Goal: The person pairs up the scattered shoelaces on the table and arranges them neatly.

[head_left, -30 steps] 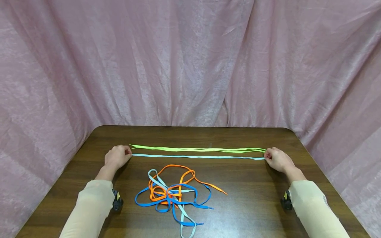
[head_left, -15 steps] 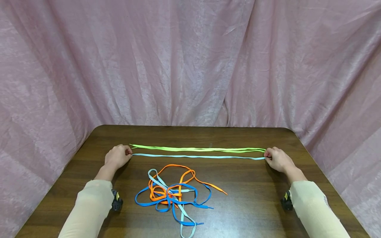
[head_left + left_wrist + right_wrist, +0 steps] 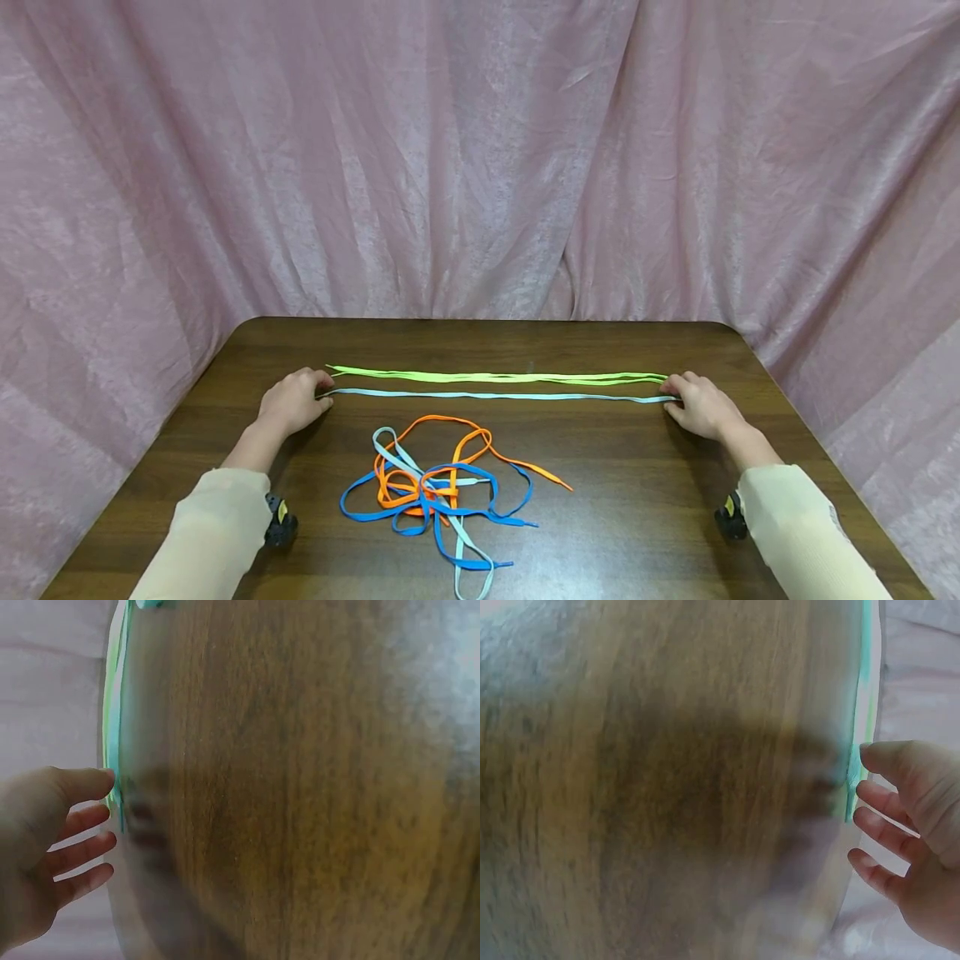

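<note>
A light blue shoelace (image 3: pixel 495 396) lies straight across the table, just in front of several lime-green shoelaces (image 3: pixel 495 378) laid side by side. At its left end is my left hand (image 3: pixel 294 402), thumb and fingers parted around the tip. My right hand (image 3: pixel 703 405) is at the other end, its fingers likewise apart. In the left wrist view the left thumb (image 3: pixel 94 782) comes right up to the lace, with the other fingers spread. The right wrist view has the lace end (image 3: pixel 850 787) beside loosely extended fingers (image 3: pixel 885 832).
Nearer the person, a loose tangle holds an orange shoelace (image 3: pixel 528 467), a blue shoelace (image 3: pixel 360 516) and another light blue shoelace (image 3: pixel 405 457). The brown wooden table (image 3: pixel 615 533) ends at a pink curtain (image 3: pixel 480 167) behind it.
Both hands have let go of the light blue shoelace; their fingers have parted and its ends now show between them. The laces themselves stay in place.
</note>
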{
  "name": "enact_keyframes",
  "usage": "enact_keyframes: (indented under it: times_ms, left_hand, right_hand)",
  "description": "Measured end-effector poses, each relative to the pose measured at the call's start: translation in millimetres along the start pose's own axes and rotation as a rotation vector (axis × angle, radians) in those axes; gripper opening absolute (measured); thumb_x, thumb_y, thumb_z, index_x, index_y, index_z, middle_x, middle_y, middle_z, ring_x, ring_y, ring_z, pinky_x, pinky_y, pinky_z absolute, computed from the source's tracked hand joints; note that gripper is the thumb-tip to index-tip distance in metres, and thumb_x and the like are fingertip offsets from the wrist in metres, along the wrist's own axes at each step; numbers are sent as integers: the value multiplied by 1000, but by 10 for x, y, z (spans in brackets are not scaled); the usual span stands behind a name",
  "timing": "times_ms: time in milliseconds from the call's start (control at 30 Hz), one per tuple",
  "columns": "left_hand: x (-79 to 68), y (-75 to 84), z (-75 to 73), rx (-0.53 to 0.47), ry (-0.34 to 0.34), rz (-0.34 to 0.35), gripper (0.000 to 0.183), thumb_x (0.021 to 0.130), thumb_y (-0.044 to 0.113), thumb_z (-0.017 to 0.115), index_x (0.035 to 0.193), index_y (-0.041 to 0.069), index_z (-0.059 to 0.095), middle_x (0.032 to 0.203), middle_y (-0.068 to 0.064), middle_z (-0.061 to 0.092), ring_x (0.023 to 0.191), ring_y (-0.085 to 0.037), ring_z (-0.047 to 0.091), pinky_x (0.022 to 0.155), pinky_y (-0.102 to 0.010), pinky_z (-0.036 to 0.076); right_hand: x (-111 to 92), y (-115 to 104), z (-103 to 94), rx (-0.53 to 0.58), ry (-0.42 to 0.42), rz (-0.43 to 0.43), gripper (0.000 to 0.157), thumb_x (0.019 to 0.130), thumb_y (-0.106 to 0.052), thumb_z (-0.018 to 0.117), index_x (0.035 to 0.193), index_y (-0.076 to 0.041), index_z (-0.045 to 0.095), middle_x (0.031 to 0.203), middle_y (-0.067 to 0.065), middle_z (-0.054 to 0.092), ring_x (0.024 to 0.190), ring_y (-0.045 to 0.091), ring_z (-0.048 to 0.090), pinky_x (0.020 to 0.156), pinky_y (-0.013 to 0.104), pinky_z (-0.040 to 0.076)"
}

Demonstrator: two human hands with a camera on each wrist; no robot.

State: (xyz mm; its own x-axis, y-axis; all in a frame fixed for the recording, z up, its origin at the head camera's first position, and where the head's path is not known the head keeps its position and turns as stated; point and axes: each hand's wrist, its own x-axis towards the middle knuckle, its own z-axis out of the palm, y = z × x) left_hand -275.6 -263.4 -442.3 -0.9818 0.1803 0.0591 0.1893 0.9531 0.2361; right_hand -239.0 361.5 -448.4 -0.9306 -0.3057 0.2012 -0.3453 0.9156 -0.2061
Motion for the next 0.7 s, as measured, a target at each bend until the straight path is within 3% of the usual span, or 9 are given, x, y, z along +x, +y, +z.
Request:
enact_keyframes:
  times_ms: [433,700]
  left_hand:
    - [-114,246,-62,8,50,114,29,80,19,70,107,10,66,110,-13,60,96,-36,60,68,-50,48]
    - [-231,397,-48,20,109,202,24,76,18,73,98,11,67,100,-8,62,89,-29,60,63,-44,49]
  right_hand:
    - [39,-292,-41,-31,78,-87,17,78,-7,66,95,-8,65,94,7,61,89,32,58,72,48,47]
    - [111,-547,-3,-39,169,-205,16,76,-7,71,91,-10,66,89,2,62,83,25,60,67,42,48]
